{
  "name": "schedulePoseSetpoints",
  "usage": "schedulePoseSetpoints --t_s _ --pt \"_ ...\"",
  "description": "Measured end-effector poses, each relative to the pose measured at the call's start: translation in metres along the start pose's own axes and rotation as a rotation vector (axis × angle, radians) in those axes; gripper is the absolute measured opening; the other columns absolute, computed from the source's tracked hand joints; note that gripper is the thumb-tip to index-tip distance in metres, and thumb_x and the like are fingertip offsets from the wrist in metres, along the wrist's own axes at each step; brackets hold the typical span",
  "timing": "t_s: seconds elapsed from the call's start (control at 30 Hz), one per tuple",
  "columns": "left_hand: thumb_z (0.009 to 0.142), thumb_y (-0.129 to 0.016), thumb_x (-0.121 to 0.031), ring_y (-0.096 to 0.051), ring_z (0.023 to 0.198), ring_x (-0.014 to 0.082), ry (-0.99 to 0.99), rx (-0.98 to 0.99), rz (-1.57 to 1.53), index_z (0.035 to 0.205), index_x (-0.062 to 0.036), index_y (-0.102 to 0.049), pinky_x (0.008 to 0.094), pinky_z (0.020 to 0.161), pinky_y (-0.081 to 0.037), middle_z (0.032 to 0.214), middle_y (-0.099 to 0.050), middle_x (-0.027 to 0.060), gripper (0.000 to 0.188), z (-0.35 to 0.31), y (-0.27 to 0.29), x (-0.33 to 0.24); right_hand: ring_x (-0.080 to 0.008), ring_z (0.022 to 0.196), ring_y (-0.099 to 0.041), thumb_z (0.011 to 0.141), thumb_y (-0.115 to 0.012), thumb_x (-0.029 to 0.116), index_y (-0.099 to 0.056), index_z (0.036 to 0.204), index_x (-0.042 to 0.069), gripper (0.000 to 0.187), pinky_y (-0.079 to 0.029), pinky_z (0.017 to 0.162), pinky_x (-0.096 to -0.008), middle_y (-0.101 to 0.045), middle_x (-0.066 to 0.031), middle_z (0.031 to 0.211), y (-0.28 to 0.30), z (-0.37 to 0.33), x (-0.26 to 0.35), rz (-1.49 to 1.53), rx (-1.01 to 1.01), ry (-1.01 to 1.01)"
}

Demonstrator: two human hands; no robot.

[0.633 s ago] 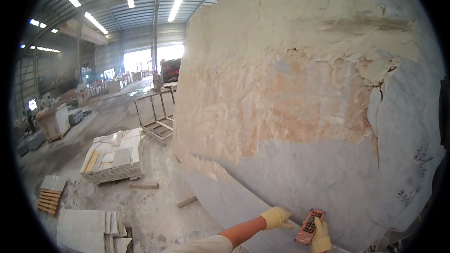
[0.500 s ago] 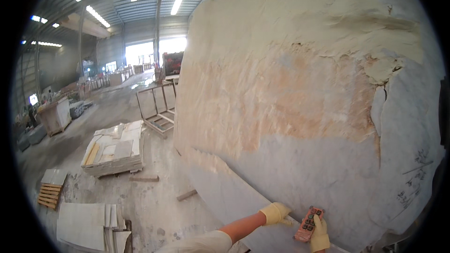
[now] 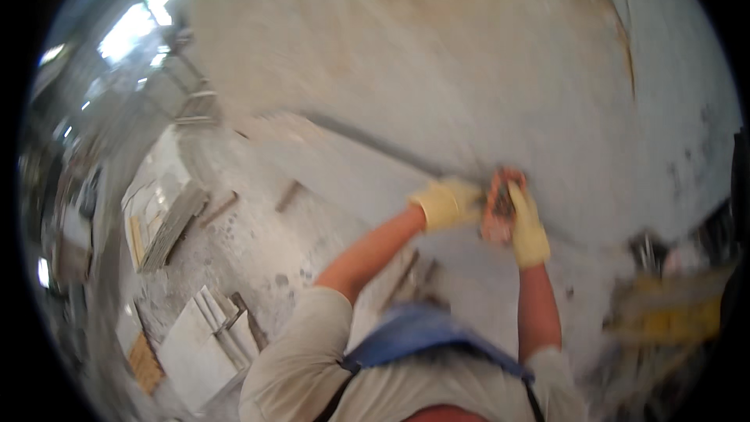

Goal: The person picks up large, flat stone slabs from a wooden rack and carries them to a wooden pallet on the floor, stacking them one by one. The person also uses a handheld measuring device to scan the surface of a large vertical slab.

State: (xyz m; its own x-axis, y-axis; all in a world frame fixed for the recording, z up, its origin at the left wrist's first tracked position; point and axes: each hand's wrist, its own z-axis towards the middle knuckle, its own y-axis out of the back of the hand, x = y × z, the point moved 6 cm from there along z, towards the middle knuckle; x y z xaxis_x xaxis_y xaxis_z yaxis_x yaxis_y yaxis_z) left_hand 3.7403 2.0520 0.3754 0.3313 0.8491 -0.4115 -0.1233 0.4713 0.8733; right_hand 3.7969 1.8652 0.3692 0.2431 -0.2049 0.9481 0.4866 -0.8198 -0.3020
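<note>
My right hand (image 3: 528, 227), in a pale yellow glove, grips an orange handheld remote control (image 3: 497, 228) with dark buttons, the thumb lying along its face. Close on its left is my left hand (image 3: 447, 203), also gloved, with fingers stretched toward the remote; blur hides whether they touch it. That hand is over the upper edge of a grey stone slab (image 3: 344, 168). The slab leans against a huge rough stone block (image 3: 406, 47), beige and tan above and grey below. Both arms reach forward from my body.
Stacked pale slabs (image 3: 160, 203) stand on the floor at the left, with more cut slabs (image 3: 199, 352) nearer. Short wooden bars (image 3: 289, 195) lie between them and the leaning slab. A metal frame (image 3: 195, 105) stands farther back. Something yellow (image 3: 672, 309) is blurred at the right.
My view has tilted down and turned, bringing my torso and blue apron into sight. My left hand appears closer to the remote. The right hand keeps hold of it.
</note>
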Motion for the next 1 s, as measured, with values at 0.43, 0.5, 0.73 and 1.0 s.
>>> schedulePoseSetpoints --t_s 0.43,0.5,0.73,1.0 --pt "0.090 -0.069 -0.055 -0.068 0.110 0.0364 0.272 0.080 -0.368 0.125 -0.0044 -0.070 0.0449 0.100 -0.049 0.114 -0.075 0.0195 0.062 0.010 0.008 -0.045 -0.0156 0.095 -0.072 0.104 -0.067 0.029 -0.063 0.128 -0.001 0.039 -0.061 0.082 -0.0327 -0.073 -0.0101 0.113 0.018 0.017 -0.027 0.219 -0.027 0.045" --pt "0.089 -0.069 -0.055 -0.069 0.099 0.0389 0.241 0.041 -0.321 0.118 -0.0048 -0.072 0.0465 0.096 -0.050 0.104 -0.075 0.0191 0.058 0.010 0.005 -0.042 -0.0148 0.095 -0.071 0.104 -0.067 0.028 -0.064 0.128 -0.001 0.038 -0.060 0.082 -0.0323 -0.072 -0.0092 0.113 0.010 0.021 -0.032 0.206 -0.004 0.064" --pt "0.089 -0.064 -0.060 -0.070 0.087 0.0388 0.248 0.036 -0.250 0.097 -0.0080 -0.070 0.0529 0.103 -0.044 0.083 -0.074 0.0165 0.053 0.017 -0.006 -0.049 -0.0126 0.094 -0.068 0.103 -0.067 0.025 -0.064 0.129 0.001 0.035 -0.057 0.081 -0.0296 -0.070 -0.0058 0.113 0.009 0.012 -0.020 -0.049 -0.077 0.109" --pt "0.083 -0.066 -0.067 -0.072 0.090 0.0391 0.289 -0.013 -0.200 0.103 -0.0062 -0.071 0.0524 0.117 -0.036 0.084 -0.074 0.0189 0.065 0.016 -0.028 -0.032 -0.0130 0.096 -0.067 0.106 -0.064 0.023 -0.062 0.130 0.001 0.033 -0.056 0.080 -0.0295 -0.069 -0.0059 0.115 0.039 0.035 -0.058 0.037 -0.066 0.174"
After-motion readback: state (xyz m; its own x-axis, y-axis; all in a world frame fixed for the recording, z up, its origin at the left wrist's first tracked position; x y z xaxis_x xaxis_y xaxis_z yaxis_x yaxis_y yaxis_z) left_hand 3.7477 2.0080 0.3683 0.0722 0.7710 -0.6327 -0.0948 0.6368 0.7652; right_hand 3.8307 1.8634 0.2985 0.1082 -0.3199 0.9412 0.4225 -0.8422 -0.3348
